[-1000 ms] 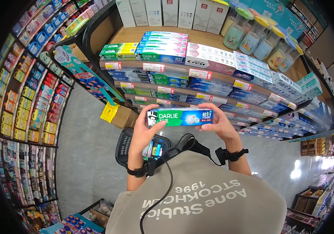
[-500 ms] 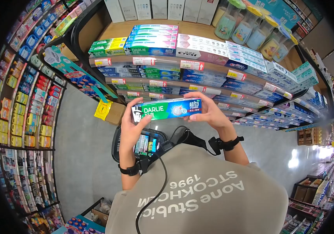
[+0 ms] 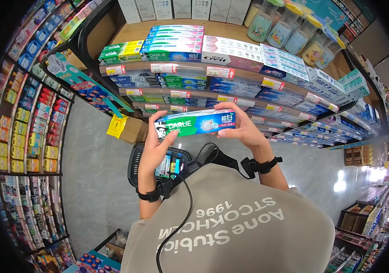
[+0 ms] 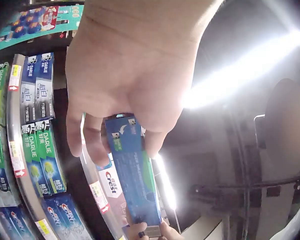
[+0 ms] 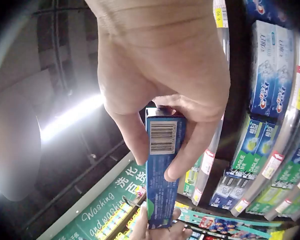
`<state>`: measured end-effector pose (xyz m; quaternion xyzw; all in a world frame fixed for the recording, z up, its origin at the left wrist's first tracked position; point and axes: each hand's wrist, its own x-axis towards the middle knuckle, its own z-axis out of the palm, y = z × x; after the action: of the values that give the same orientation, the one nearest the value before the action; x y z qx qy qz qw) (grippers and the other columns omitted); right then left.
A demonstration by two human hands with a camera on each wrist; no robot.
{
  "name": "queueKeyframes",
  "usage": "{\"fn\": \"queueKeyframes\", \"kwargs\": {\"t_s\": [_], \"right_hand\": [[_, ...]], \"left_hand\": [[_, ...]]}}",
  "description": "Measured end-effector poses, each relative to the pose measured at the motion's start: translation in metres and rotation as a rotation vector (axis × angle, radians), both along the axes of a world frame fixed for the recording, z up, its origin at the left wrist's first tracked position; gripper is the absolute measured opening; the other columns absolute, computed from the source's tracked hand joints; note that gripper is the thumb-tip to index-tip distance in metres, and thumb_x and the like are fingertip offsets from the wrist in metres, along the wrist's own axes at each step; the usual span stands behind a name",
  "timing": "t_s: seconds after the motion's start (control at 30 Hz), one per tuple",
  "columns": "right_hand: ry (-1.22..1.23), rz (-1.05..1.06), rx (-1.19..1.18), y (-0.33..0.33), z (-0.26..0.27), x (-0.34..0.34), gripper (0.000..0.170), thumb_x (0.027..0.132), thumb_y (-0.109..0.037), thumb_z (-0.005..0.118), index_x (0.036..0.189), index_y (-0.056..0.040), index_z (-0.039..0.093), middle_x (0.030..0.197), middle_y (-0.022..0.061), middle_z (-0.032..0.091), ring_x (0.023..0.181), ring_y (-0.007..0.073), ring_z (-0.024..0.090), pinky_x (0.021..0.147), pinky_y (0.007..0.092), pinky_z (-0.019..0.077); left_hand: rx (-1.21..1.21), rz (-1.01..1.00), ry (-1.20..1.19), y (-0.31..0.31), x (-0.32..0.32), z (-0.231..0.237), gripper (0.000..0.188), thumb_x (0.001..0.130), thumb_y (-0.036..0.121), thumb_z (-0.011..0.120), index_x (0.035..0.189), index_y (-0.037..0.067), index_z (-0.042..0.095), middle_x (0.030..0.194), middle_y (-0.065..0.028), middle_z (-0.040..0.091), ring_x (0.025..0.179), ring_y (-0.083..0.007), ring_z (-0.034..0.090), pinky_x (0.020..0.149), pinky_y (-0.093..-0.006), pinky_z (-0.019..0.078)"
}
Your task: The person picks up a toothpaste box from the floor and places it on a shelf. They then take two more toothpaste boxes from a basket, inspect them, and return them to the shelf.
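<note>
Both hands hold a blue and green Darlie toothpaste box (image 3: 197, 123) in front of the chest, its printed front turned up toward the head camera. My left hand (image 3: 155, 148) grips the end with the man's picture, thumb across the front. The other end is pinched by my right hand (image 3: 245, 132), thumb at the lower edge and fingers along the top. In the left wrist view a blue side of the box (image 4: 132, 170) shows between thumb and fingers. A barcode on the box (image 5: 162, 170) faces the right wrist camera.
Ahead stands a shelf unit (image 3: 130, 68) stacked with Darlie and Crest toothpaste boxes (image 3: 233, 52). Lidded cups (image 3: 280, 34) stand on its top at the right. A black basket (image 3: 134, 166) with several packages sits on the floor below the left arm, near a cardboard box (image 3: 135, 130).
The head view has shifted, so shelf, basket and hands lie further left in it. The toothpaste box has gone from nearly level to slightly tilted, right end higher. Both hands keep their grip.
</note>
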<state>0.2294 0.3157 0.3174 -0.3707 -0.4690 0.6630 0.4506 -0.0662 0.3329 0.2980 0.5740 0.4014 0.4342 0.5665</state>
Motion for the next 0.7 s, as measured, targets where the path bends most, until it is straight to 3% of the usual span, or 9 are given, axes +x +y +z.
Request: {"fn": "queueKeyframes", "kwargs": {"t_s": [0.33, 0.43, 0.7], "right_hand": [[-0.032, -0.008, 0.029, 0.003, 0.0, -0.006, 0.078, 0.079, -0.007, 0.089, 0.146, -0.0102, 0.049, 0.124, 0.0029, 0.061, 0.109, 0.0114, 0.062, 0.095, 0.0293, 0.0542], [-0.026, -0.007, 0.008, 0.004, -0.003, -0.002, 0.077, 0.079, -0.006, 0.089, 0.146, -0.0102, 0.05, 0.124, 0.0034, 0.061, 0.109, 0.0117, 0.063, 0.093, 0.029, 0.0551], [-0.04, -0.007, 0.007, 0.001, -0.001, 0.006, 0.076, 0.079, -0.005, 0.088, 0.145, -0.01, 0.05, 0.128, 0.0043, 0.06, 0.109, 0.0129, 0.063, 0.091, 0.0303, 0.0569]], "left_hand": [[-0.006, 0.041, 0.011, -0.008, -0.001, 0.001, 0.057, 0.101, 0.012, 0.066, 0.15, 0.009, 0.038, 0.122, -0.0062, 0.058, 0.095, -0.0104, 0.059, 0.079, -0.0257, 0.0535], [0.018, 0.068, 0.026, -0.01, 0.003, -0.002, 0.06, 0.1, 0.021, 0.071, 0.148, 0.009, 0.038, 0.114, -0.0075, 0.063, 0.088, -0.0115, 0.061, 0.078, -0.0279, 0.0534], [0.015, 0.075, 0.069, -0.014, 0.011, 0.001, 0.06, 0.1, 0.024, 0.072, 0.147, 0.008, 0.039, 0.113, -0.0088, 0.065, 0.092, -0.0145, 0.062, 0.084, -0.0303, 0.052]]}}
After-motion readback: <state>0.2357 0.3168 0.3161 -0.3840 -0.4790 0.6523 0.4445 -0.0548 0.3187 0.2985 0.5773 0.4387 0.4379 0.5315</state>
